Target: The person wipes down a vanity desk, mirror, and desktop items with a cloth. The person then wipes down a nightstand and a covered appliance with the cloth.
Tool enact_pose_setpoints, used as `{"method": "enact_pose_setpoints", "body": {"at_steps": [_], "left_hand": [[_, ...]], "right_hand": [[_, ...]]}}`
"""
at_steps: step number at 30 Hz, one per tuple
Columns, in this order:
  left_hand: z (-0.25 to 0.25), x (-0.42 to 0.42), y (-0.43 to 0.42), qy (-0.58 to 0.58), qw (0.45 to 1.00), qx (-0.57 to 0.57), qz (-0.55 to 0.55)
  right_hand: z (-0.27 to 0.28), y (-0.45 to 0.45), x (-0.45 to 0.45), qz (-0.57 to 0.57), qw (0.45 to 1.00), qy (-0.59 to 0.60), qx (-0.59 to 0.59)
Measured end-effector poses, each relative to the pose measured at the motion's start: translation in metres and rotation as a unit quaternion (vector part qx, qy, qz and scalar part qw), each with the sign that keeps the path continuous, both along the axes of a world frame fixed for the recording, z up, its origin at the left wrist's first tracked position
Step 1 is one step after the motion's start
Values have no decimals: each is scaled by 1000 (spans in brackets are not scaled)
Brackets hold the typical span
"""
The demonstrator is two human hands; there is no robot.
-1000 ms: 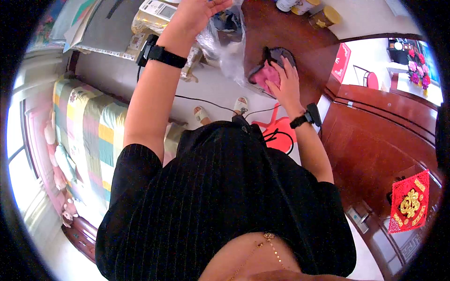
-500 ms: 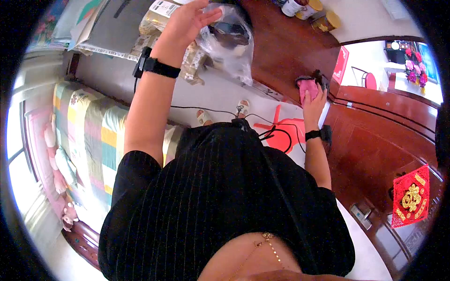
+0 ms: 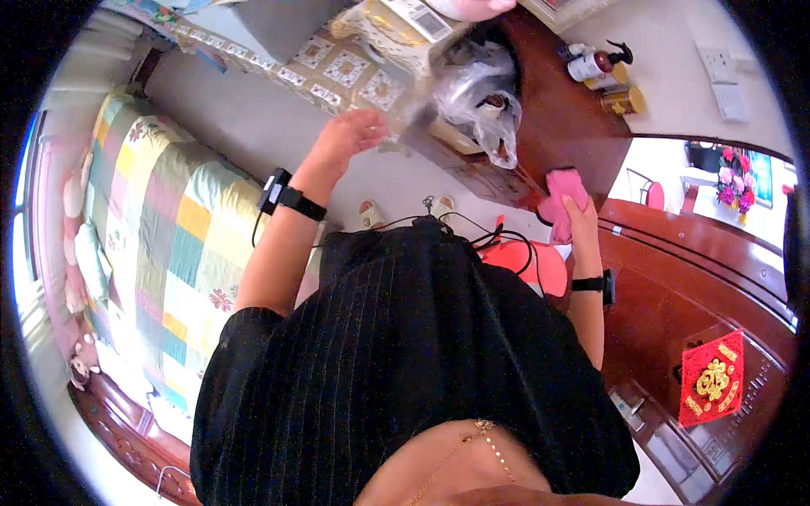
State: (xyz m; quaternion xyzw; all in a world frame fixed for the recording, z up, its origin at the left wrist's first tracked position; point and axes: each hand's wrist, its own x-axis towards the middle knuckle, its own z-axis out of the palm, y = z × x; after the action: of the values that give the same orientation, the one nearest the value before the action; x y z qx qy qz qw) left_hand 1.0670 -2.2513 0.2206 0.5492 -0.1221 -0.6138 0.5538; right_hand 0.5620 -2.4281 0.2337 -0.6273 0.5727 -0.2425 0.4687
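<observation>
My right hand (image 3: pixel 578 221) grips a pink cloth (image 3: pixel 561 198) with dark edging at the front edge of the dark red wooden cabinet top (image 3: pixel 561 118). The cloth hangs partly over that edge. My left hand (image 3: pixel 348 139) is raised in the air with its fingers apart and slightly blurred, and nothing is in it. Beyond it, a clear plastic bag (image 3: pixel 489 110) with dark and pale items inside lies on the cabinet. Beside the bag is a white device (image 3: pixel 418 18) on a lace-covered surface.
A pump bottle (image 3: pixel 591 66) and a gold-lidded jar (image 3: pixel 624 101) stand at the cabinet's back. A red stool (image 3: pixel 527 261) and black cables are below my right hand. A bed with a patchwork cover (image 3: pixel 169 228) is at left, a wooden door (image 3: pixel 675 278) at right.
My right hand has moved the pink cloth along the cabinet top to its right end and front edge. My left hand has come down, away from the plastic bag. The view has shifted.
</observation>
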Motion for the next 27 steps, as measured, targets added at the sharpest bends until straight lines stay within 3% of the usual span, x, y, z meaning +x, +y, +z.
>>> {"method": "enact_pose_setpoints", "body": {"at_steps": [3, 5, 8, 9, 10, 12, 13, 15, 18, 20, 22, 24, 27], "left_hand": [[5, -15, 14, 8, 997, -40, -64], [-2, -25, 14, 11, 991, -62, -117], [33, -50, 17, 113, 991, -43, -53], [26, -50, 16, 193, 979, -46, -40], [12, -47, 15, 185, 980, -75, -5], [-20, -34, 15, 171, 975, -127, 63], [-25, -21, 16, 171, 976, -104, 90], [-32, 9, 14, 103, 981, -79, 147], [-59, 63, -4, -68, 971, -10, 230], [-103, 109, -26, -392, 893, 70, 209], [-103, 130, -46, -440, 874, 93, 186], [-174, 148, -76, -523, 833, 112, 140], [-215, 112, -85, -718, 686, 106, 50]], "right_hand": [[57, 16, 121, 98, 995, 34, -1], [66, 30, 198, 163, 981, 75, -77], [60, 58, 286, 307, 946, 89, -56], [71, 72, 312, 353, 935, 22, 24], [52, 78, 321, 408, 912, -11, -49], [40, 80, 322, 404, 894, 46, -187], [33, 73, 317, 409, 902, 35, -135], [20, 52, 290, 414, 910, 15, -21], [63, 42, 265, 323, 945, 59, -4], [51, 19, 234, 273, 953, 104, -83], [49, 5, 207, 224, 956, 144, -121], [53, -3, 189, 183, 960, 173, -121], [42, -14, 157, 164, 961, 201, -96]]}}
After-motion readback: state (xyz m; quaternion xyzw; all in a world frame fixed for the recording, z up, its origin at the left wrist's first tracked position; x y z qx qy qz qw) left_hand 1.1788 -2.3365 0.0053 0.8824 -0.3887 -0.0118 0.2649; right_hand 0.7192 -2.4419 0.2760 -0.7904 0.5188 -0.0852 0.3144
